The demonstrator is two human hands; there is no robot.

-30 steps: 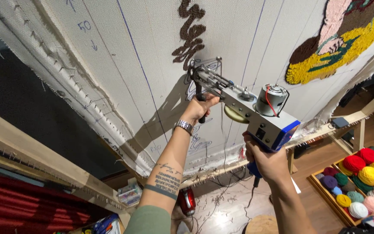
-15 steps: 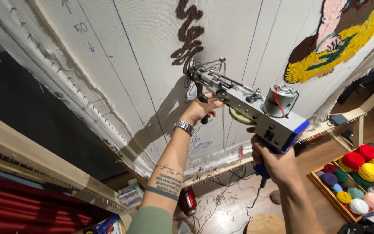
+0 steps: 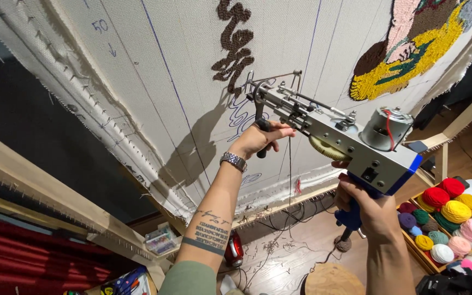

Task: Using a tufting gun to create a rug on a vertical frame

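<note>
A silver and blue tufting gun (image 3: 338, 134) is held up against a white cloth (image 3: 165, 65) stretched on a wooden frame (image 3: 39, 191). My left hand (image 3: 260, 137) grips the gun's black front handle. My right hand (image 3: 370, 210) grips the blue rear handle below the motor. The gun's needle tip touches the cloth just under a brown tufted squiggle (image 3: 234, 43). A thin brown yarn (image 3: 289, 164) hangs down from the gun. Blue drawn lines cross the cloth.
A yellow, brown and pink tufted patch (image 3: 411, 49) fills the cloth's upper right. A wooden tray of coloured yarn balls (image 3: 446, 218) sits on the floor at right. A round wooden stool (image 3: 334, 279), a red object (image 3: 235, 248) and cables lie below.
The view has shifted slightly; the gun and both hands sit a little lower and further right in the picture. Both grips are unchanged.
</note>
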